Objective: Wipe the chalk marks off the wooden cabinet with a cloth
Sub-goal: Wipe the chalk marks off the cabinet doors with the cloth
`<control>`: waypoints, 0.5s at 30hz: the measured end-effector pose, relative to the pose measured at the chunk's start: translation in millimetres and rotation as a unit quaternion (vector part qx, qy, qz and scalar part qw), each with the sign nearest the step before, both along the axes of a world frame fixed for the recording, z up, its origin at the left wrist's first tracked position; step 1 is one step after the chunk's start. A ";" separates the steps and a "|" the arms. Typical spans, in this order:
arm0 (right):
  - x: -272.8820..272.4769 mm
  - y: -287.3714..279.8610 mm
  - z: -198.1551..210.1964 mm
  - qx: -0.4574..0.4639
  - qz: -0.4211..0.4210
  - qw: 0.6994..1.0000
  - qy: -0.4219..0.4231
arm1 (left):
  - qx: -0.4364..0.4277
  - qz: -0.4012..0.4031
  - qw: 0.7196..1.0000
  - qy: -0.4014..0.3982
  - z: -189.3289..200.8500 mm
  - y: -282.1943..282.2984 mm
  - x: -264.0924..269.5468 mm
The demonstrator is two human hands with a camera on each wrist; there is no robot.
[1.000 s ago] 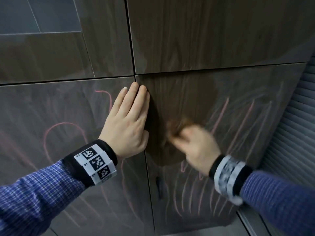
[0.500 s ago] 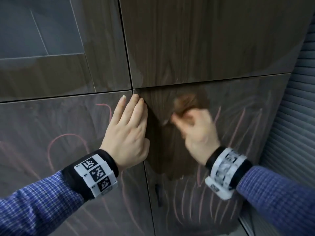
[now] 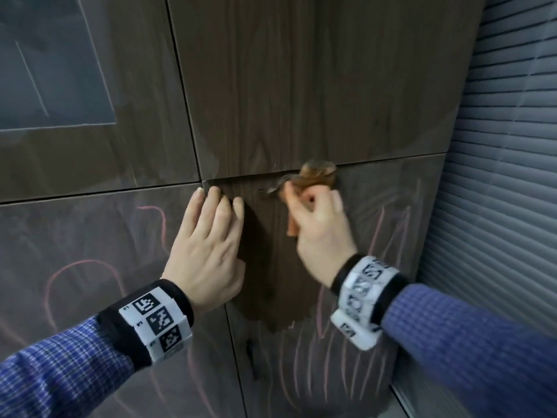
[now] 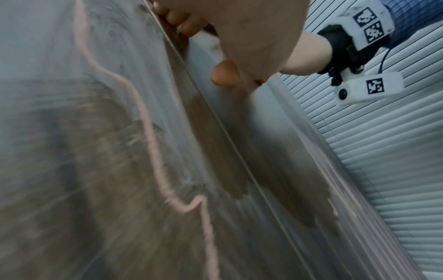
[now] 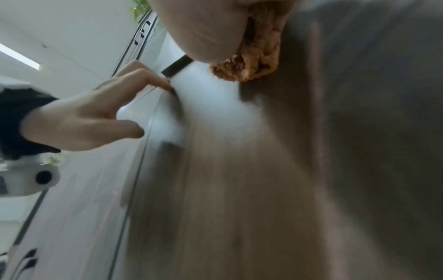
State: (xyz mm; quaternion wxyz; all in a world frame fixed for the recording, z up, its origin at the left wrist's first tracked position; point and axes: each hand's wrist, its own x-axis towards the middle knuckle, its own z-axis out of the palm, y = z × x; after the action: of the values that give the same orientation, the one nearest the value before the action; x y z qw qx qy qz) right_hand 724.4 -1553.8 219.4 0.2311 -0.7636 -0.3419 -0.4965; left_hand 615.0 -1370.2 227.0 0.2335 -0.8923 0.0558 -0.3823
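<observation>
A: Status on the wooden cabinet [image 3: 301, 86]?

B: Right hand [image 3: 319, 233] has its fingers curled round one brown cloth [image 3: 319, 173], bunched, pressed on the lower right door at its top seam. No clear long axis on the wad; it sticks up past the knuckles.

A: Left hand [image 3: 208, 254]?

B: Flat, fingers straight and together, on the lower left door by the centre seam, just left of the cloth.

A: Wrist views add anything?

B: Right wrist shows the cloth's crumpled underside [image 5: 256, 62]. Left wrist shows one pink chalk line [image 4: 153, 144] close up. Head view alone shows the pink chalk strokes [image 3: 301, 366] below the dark wiped patch [image 3: 271, 282].
</observation>
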 end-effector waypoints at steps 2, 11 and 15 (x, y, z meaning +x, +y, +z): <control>-2.2 3.2 -4.8 -0.034 0.005 0.999 0.002 | -0.004 -0.008 1.000 -0.008 1.4 -9.1 5.2; 76.2 -123.5 -7.1 0.300 -0.087 0.947 0.073 | 0.010 -0.021 1.000 -0.002 -6.0 -1.3 14.8; 62.0 -73.4 -5.6 0.285 -0.123 0.950 0.040 | 0.006 -0.029 0.999 0.011 -4.7 -3.7 17.1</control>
State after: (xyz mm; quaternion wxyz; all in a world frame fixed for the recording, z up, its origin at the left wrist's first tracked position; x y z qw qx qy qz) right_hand 786.4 -1627.2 213.7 0.3902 -0.7212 -0.0800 -0.5668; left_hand 632.1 -1374.0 222.3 0.2273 -0.8930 0.0868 -0.3787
